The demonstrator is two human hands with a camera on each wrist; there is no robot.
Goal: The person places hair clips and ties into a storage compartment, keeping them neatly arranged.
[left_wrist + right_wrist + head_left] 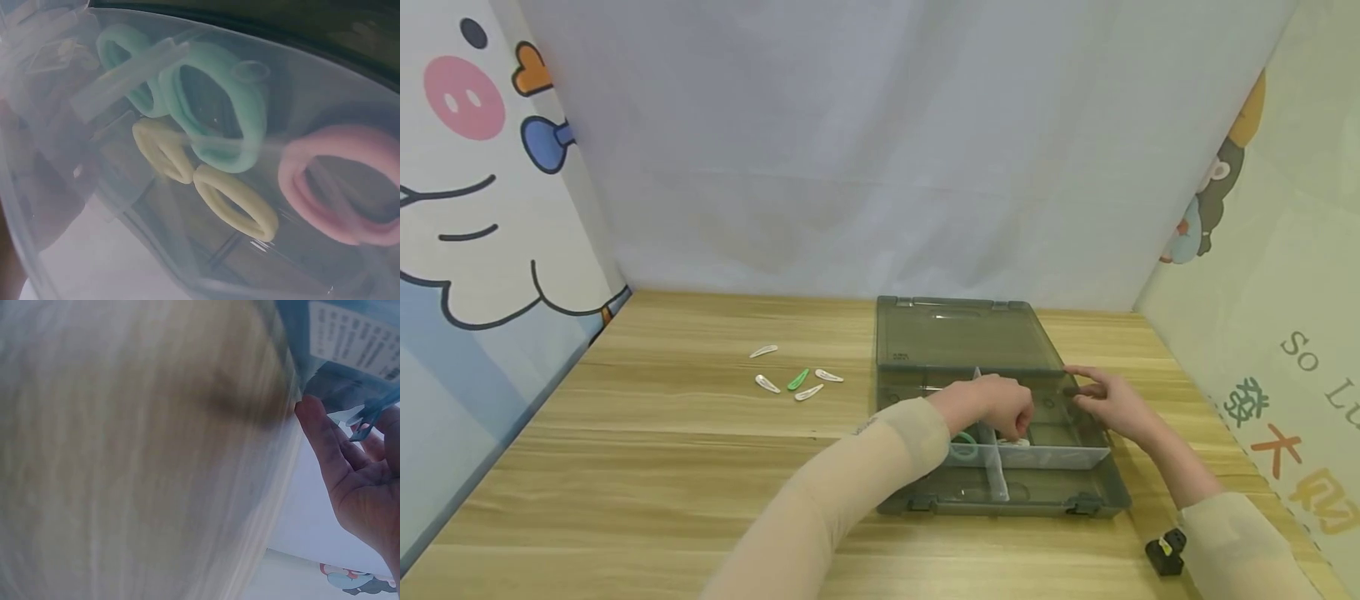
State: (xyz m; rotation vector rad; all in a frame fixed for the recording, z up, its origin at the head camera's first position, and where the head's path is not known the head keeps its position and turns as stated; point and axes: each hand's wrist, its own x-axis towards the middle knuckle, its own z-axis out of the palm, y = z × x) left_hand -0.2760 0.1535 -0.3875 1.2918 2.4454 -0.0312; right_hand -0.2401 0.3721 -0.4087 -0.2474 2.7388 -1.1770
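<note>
A grey translucent divided storage box (1045,483) lies with its lid (958,333) laid back. Reaching into its right middle compartment, my left hand (1000,404) has its fingers bent down over white hair clips (1017,442); whether it pinches one is hidden. At the box's back right corner, my right hand (1112,404) holds the side wall between thumb and fingers. Through clear plastic, the left wrist view shows green hair ties (253,119), pale yellow hair ties (234,203) and a pink hair tie (290,172). The right wrist view shows the right hand (362,487) against the box near a printed label (356,337).
Left of the box, several white hair clips (767,384) lie around a green hair clip (797,380) on the wooden table (662,467). A small black object (1165,554) stands beside the right sleeve. Cloth walls border the table at the back and sides.
</note>
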